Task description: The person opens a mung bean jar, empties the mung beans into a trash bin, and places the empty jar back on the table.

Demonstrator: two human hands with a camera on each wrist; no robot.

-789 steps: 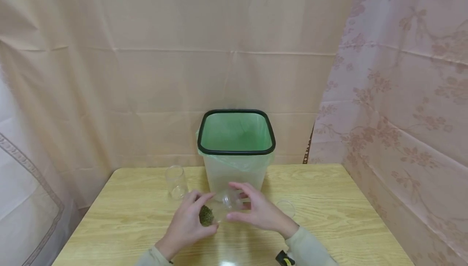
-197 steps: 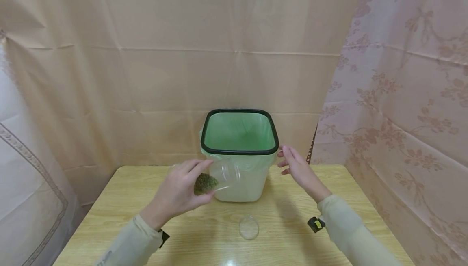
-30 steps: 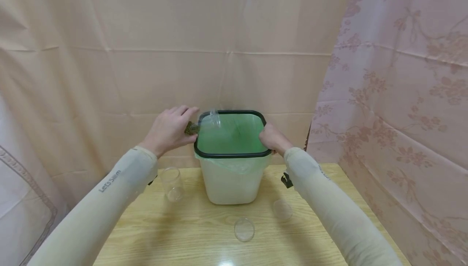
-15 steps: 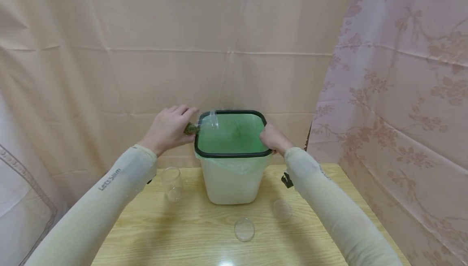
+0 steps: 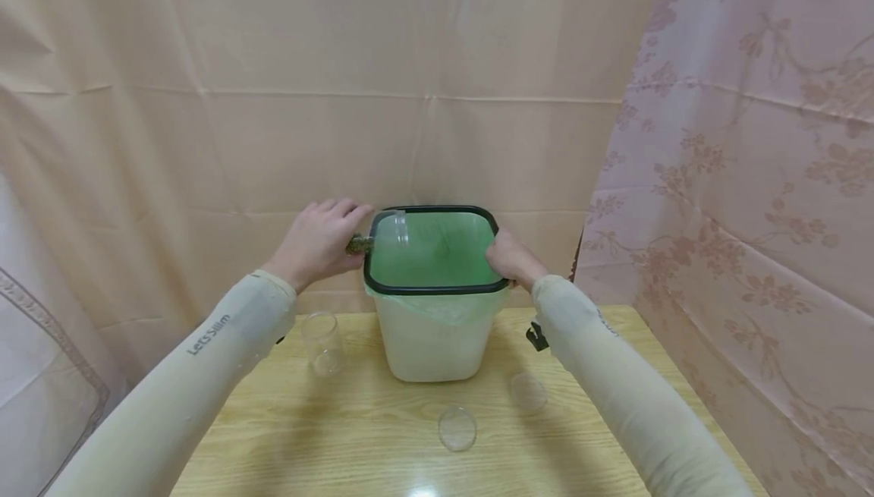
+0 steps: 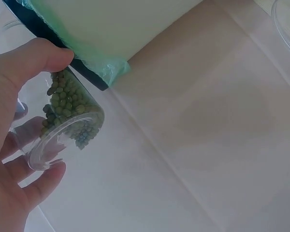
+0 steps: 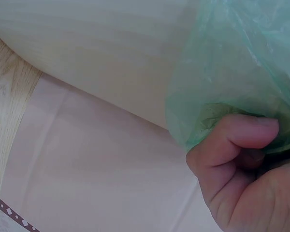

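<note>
My left hand holds a clear jar on its side, the mouth reaching over the left rim of a trash bin. The left wrist view shows the small green beans, like mung beans, gathered toward the jar's base, with the thumb on one side and fingers round the other. The bin has a black rim ring and a green bag liner. On the opposite side, my right hand grips the rim, its fingers curled over the liner in the right wrist view.
A second clear jar stands on the wooden table left of the bin. Two clear round lids lie in front: one lid near the middle, another lid farther right. A beige curtain hangs behind the table.
Since the oldest frames, a second lid lies on the table, the jar has risen to the bin's left rim, and the right hand has taken hold of the right rim. The last second shows slight jar tilting.
</note>
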